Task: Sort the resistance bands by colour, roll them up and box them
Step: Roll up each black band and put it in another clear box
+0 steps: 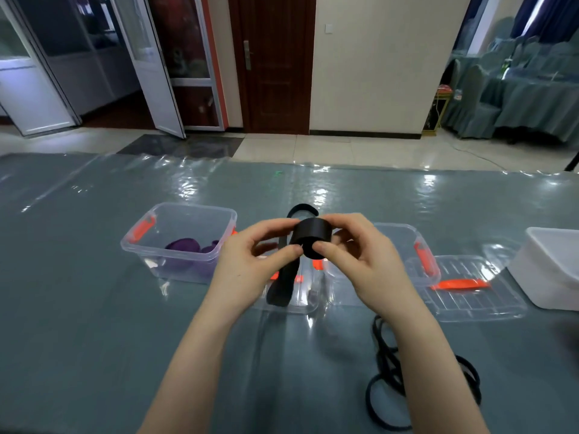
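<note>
Purple rolled bands (185, 245) lie inside the clear box (178, 239) at the left of the desk (78, 308). Next comes the left hand (250, 264), its grip pinching the black band roll (311, 238) with thumb and fingers curled around it, above the desk. The loose tail of the band (283, 283) hangs down below the roll. The right hand (354, 255) pinches the roll from the other side. Behind it stands a second clear box (404, 245), beside a clear lid (476, 289). More black bands (385, 371) lie on the desk near the right forearm. A white box (551, 264) stands at far right.

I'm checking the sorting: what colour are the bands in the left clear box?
Purple bands, seen in the head view through the left clear box.
</note>
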Demonstrator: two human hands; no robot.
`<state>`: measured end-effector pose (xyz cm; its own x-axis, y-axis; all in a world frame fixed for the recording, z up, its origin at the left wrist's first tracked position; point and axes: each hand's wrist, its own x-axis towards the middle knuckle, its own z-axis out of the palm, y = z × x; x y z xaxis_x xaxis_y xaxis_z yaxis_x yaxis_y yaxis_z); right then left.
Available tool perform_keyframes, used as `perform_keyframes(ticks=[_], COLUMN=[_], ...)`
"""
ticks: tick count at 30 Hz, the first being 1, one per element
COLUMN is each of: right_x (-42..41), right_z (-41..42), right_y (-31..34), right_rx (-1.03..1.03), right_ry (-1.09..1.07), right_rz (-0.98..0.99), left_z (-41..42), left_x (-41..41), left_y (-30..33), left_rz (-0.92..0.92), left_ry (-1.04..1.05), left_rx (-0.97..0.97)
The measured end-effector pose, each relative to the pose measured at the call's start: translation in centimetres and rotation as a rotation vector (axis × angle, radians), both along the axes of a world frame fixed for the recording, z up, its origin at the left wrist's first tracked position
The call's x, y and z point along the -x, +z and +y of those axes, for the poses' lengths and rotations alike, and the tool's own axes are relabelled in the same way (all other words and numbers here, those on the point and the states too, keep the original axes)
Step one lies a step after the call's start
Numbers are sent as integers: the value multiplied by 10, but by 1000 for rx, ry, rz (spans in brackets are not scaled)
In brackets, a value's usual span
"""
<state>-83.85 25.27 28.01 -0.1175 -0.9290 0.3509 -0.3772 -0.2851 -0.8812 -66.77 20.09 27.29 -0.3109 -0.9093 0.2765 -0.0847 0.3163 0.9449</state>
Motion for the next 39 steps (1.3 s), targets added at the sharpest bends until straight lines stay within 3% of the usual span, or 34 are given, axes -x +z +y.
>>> perform_keyframes(ticks=[3, 8, 16, 24, 30, 33, 35, 39], right_x=[3, -2, -36, -52, -60, -57, -48, -17], right_z=[-20, -52, -95, -116, -120, -115, -111, -101], right_y=[21, 54, 67, 58, 41, 34, 33, 39], right_rx=[48, 108, 107, 124, 86, 46, -3, -122], right_ry=[-7, -20, -43, -45, 3, 35, 16, -98], right_rz=[147, 277, -170, -318, -632, -697, -591, -91], left_z=[-26, -68, -115, -136, -131, -123, -121, -118], left_x=[-2, -13, -21, -31, -23, -16, -14, -13], left_y=[16, 41, 57, 57, 52, 44, 38, 32], left_rz=[-31, 75, 288, 261, 291, 362, 346, 117], left_ry=[-31, -122, -179, -163, -155, -103, -74, -93], left_rx=[77, 88, 59, 61, -65, -86, -98, -91])
